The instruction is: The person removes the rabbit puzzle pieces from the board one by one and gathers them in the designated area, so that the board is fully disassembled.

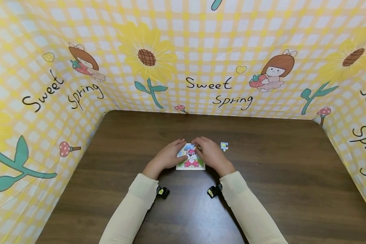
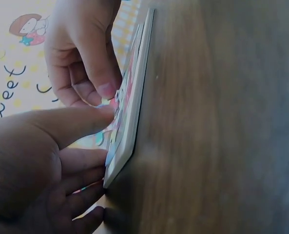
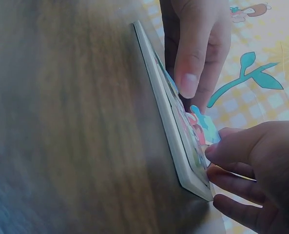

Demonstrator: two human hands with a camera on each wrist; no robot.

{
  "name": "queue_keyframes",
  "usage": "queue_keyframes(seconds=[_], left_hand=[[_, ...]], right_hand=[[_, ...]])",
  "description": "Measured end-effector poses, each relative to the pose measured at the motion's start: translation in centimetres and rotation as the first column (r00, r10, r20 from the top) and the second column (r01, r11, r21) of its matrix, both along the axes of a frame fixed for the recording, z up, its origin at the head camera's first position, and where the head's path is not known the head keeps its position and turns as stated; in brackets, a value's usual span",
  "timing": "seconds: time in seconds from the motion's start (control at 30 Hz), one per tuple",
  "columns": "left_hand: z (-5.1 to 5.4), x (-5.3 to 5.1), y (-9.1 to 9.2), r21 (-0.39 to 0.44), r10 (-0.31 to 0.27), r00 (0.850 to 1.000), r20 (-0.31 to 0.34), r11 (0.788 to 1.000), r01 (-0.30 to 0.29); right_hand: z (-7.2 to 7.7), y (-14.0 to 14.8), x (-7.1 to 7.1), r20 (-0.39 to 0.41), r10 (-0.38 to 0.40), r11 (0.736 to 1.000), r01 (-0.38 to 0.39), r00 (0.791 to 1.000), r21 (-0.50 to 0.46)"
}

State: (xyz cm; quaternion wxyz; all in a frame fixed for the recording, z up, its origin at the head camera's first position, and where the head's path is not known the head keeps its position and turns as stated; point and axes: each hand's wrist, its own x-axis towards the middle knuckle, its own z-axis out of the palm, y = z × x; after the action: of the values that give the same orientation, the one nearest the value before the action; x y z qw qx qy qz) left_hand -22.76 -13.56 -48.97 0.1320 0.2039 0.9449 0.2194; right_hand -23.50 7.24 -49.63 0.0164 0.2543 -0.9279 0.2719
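Note:
A small square jigsaw puzzle board [image 1: 190, 168] with a pink cartoon animal picture lies on the table between both hands. My left hand [image 1: 168, 156] holds the board at its left side, thumb on the picture and fingers along the edge. At the upper right of the board, my right hand [image 1: 211, 153] pinches a puzzle piece [image 3: 208, 128] between thumb and fingers. That piece stands tilted up from the picture in the right wrist view; the fingers cover much of it in the head view. A loose puzzle piece [image 1: 224, 146] lies right of the board.
The brown wooden table [image 1: 280, 176] extends around the board. A yellow checked cloth [image 1: 198, 51] with flowers and lettering stands along its back and sides. Black wrist cameras [image 1: 163, 192] are strapped on both wrists.

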Motion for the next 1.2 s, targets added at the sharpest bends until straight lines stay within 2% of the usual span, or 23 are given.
queue_keyframes(seconds=[0.53,0.83,1.2], left_hand=[[-0.18,0.37,0.54,-0.043,0.05,0.998,-0.028,0.998,-0.052],[-0.12,0.33,0.67,-0.06,0.076,0.996,-0.036,0.995,-0.078],[-0.05,0.32,0.98,-0.078,0.104,0.994,-0.015,0.991,-0.105]], right_hand=[[-0.2,-0.01,0.18,0.029,-0.022,1.0,0.022,0.999,-0.004],[-0.08,-0.1,0.1,0.01,-0.028,1.0,0.028,1.0,0.007],[0.02,-0.09,0.09,-0.011,-0.015,0.999,0.016,1.0,0.049]])
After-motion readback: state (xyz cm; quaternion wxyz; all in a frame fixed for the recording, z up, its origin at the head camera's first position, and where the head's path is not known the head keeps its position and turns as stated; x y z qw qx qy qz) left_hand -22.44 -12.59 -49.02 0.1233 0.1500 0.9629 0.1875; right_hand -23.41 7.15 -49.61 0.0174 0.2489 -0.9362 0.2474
